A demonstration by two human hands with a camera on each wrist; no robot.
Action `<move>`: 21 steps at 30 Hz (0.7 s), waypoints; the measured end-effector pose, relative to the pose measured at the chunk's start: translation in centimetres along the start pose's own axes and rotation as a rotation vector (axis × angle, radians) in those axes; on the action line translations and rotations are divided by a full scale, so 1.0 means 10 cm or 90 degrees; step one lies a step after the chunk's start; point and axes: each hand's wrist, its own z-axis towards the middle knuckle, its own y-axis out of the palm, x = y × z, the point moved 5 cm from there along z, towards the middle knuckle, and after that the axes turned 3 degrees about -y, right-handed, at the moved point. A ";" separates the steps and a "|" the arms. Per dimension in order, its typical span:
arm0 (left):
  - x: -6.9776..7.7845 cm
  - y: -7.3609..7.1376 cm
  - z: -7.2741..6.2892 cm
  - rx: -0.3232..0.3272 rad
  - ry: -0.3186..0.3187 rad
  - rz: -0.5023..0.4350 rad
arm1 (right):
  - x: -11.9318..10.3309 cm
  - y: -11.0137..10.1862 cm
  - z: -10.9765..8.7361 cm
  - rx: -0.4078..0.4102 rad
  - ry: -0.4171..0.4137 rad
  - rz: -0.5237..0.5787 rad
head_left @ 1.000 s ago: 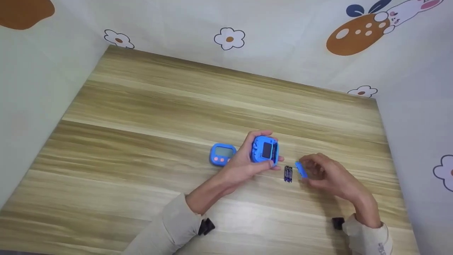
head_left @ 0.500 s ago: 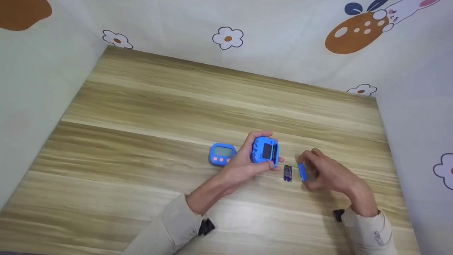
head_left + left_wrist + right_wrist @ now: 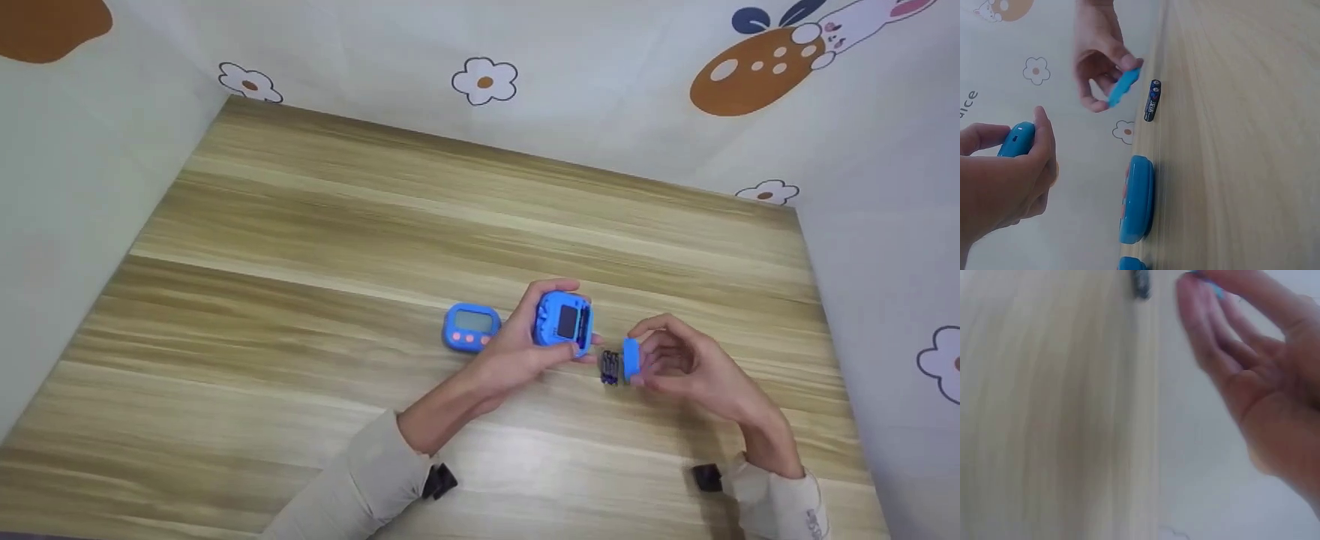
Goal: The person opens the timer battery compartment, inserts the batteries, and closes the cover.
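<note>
The left hand (image 3: 519, 343) grips one rounded blue plastic device (image 3: 556, 319); the right hand (image 3: 696, 369) pinches one blue plastic cover (image 3: 631, 360) beside two dark cylindrical batteries (image 3: 610, 368).

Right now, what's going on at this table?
A person's left hand holds a blue device with an open slot along one side. The right hand pinches a small blue piece, perhaps its cover, apart from the device. Dark batteries lie on the wooden table, as does another blue device with pink buttons.
</note>
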 end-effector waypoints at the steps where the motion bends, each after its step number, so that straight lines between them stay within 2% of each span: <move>1: 0.00 0.00 0.00 0.003 -0.002 -0.002 | -0.06 0.02 0.02 0.021 -0.020 0.043; 3: -0.01 0.01 0.01 0.011 -0.005 -0.004 | -0.18 0.07 0.08 0.059 -0.056 0.122; 5: -0.02 0.02 0.03 0.020 -0.008 0.003 | -0.28 0.12 0.14 0.084 -0.082 0.172; 8: -0.02 0.03 0.04 0.040 -0.007 0.031 | -0.37 0.21 0.22 0.106 -0.088 0.191; 13: 0.00 0.01 0.04 0.080 0.003 0.092 | -0.42 0.31 0.28 0.134 -0.063 0.134; 21: 0.00 -0.01 0.03 0.108 0.016 0.123 | -0.58 0.37 0.36 0.169 -0.079 0.014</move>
